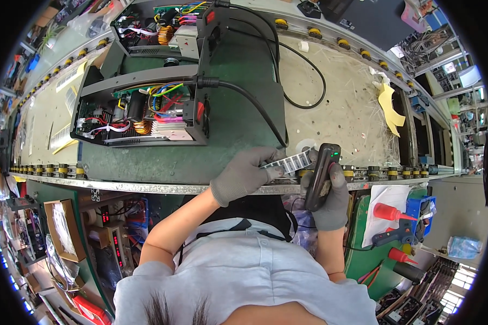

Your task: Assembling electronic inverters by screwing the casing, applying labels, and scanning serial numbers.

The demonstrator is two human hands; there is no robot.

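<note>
Both hands wear grey gloves and are near the front edge of the workbench. My left hand (243,174) pinches one end of a strip of small white labels with dark print (294,162). The strip slants up to the right toward a black handheld scanner (321,176) with small green lights. My right hand (335,203) is wrapped round this scanner and holds it upright beside the strip's far end. To the left, an open-sided black electronic unit (141,116) shows coloured wires, copper coils and finned metal. A second such unit (165,32) stands behind it.
The units rest on a dark green mat (244,119). Black power cables (255,105) loop across to its right. A roller rail (385,174) borders the bench. A torn yellow paper (389,108) lies far right. Red-nozzled bottles (390,212) and a glue gun (393,236) sit lower right.
</note>
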